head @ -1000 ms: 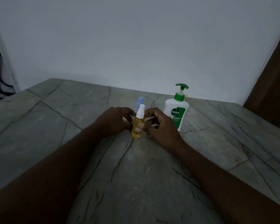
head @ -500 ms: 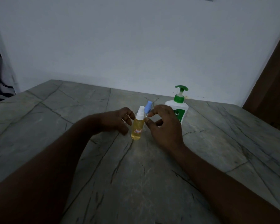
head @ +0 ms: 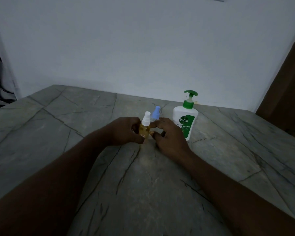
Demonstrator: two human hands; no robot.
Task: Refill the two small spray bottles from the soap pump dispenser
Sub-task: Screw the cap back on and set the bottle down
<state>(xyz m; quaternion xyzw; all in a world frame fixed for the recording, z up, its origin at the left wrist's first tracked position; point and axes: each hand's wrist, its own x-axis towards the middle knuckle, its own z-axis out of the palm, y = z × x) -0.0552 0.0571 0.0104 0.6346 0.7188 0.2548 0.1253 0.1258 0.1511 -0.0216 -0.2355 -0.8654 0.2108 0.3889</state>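
left hand (head: 124, 132) grips amber spray bottle (head: 144, 129), upright on table (head: 58, 116) | right hand (head: 170, 136) curled beside it, can't tell if holding | blue-capped spray bottle (head: 155, 113) just behind | soap pump dispenser (head: 186, 120) just right of my right hand

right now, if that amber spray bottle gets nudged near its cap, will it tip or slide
Probably tips: the amber spray bottle is tall, narrow, small-based. Small, so probably light. The left hand wrapped round it should steady it.
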